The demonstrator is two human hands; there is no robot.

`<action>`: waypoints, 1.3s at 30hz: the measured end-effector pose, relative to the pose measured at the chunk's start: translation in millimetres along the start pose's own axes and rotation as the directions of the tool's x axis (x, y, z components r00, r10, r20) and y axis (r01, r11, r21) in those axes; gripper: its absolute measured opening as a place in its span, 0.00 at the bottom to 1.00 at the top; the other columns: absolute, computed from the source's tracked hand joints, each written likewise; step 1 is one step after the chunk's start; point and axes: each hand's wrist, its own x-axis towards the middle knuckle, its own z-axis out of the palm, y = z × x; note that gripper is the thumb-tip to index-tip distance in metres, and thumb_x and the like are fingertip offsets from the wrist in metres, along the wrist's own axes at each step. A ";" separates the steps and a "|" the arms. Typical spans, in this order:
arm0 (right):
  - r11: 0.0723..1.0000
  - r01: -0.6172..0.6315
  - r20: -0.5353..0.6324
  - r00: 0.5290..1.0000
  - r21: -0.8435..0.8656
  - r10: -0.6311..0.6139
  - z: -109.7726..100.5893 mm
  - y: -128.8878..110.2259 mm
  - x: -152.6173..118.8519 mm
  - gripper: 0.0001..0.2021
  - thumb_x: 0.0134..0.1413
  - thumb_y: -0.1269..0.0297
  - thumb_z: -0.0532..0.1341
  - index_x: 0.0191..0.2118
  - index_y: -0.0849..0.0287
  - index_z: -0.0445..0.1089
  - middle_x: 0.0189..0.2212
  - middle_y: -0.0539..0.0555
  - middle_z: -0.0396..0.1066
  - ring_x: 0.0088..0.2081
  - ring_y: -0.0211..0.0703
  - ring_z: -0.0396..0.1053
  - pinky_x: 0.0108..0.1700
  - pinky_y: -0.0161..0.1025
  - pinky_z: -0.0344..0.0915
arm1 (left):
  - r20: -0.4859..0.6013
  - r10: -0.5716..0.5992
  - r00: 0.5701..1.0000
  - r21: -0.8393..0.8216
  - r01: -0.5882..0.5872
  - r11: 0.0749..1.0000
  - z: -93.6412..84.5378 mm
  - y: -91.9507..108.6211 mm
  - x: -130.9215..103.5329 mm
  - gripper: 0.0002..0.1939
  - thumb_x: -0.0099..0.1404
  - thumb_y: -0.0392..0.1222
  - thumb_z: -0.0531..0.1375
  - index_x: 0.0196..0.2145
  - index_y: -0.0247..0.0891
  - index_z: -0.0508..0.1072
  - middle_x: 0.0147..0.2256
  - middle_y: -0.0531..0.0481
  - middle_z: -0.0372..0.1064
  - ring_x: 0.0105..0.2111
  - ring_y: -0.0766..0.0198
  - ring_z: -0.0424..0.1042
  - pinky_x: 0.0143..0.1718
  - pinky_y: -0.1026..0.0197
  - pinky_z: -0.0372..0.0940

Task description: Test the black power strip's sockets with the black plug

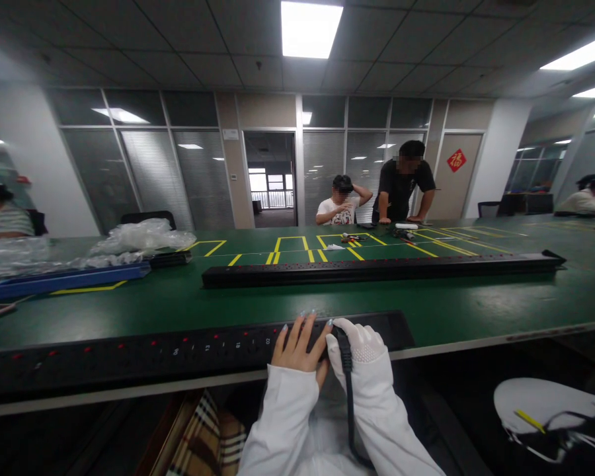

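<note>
A long black power strip (129,354) with red lights and white numbers lies along the near edge of the green table. My bare left hand (300,344) rests on its top near the right end, fingers spread. Beside it, my white-gloved right hand (359,344) is closed around a black cable plug (346,357) at the strip. From that plug a black cable (350,416) hangs down between my forearms. The sockets under my hands are hidden.
A second long black strip (377,270) lies farther back on the table (456,304). Plastic wrap (141,237) and a blue bar (64,281) are at left. Small tools (354,237) lie near two people across the table. A white stool (550,403) stands at lower right.
</note>
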 end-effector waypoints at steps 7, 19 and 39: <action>1.000 0.006 0.008 1.000 -0.005 -0.006 -1.3 0.8 -1.1 0.14 0.53 0.56 0.51 0.41 0.55 0.68 0.25 0.52 0.65 0.29 0.39 0.59 0.33 0.36 0.50 | -0.012 0.002 1.000 -0.003 -0.002 1.000 -1.2 0.9 0.5 0.26 0.54 0.50 0.58 0.52 0.58 0.60 0.53 0.52 0.61 0.53 0.57 0.59 0.53 0.52 0.47; 1.000 0.024 -0.009 1.000 0.004 -0.024 0.1 1.6 0.0 0.14 0.53 0.57 0.51 0.40 0.55 0.68 0.26 0.52 0.66 0.28 0.39 0.60 0.32 0.37 0.50 | 0.009 -0.017 1.000 -0.012 0.017 1.000 0.8 0.1 0.5 0.28 0.53 0.51 0.59 0.52 0.60 0.59 0.54 0.54 0.60 0.53 0.57 0.59 0.53 0.53 0.47; 0.999 0.014 -0.021 1.000 0.039 -0.013 11.9 7.2 -9.1 0.14 0.50 0.56 0.55 0.42 0.54 0.67 0.27 0.49 0.67 0.30 0.38 0.59 0.35 0.36 0.51 | 0.004 0.015 1.000 0.006 -0.015 1.000 0.6 -0.5 -0.7 0.26 0.55 0.51 0.57 0.53 0.57 0.60 0.54 0.52 0.61 0.53 0.56 0.58 0.53 0.52 0.46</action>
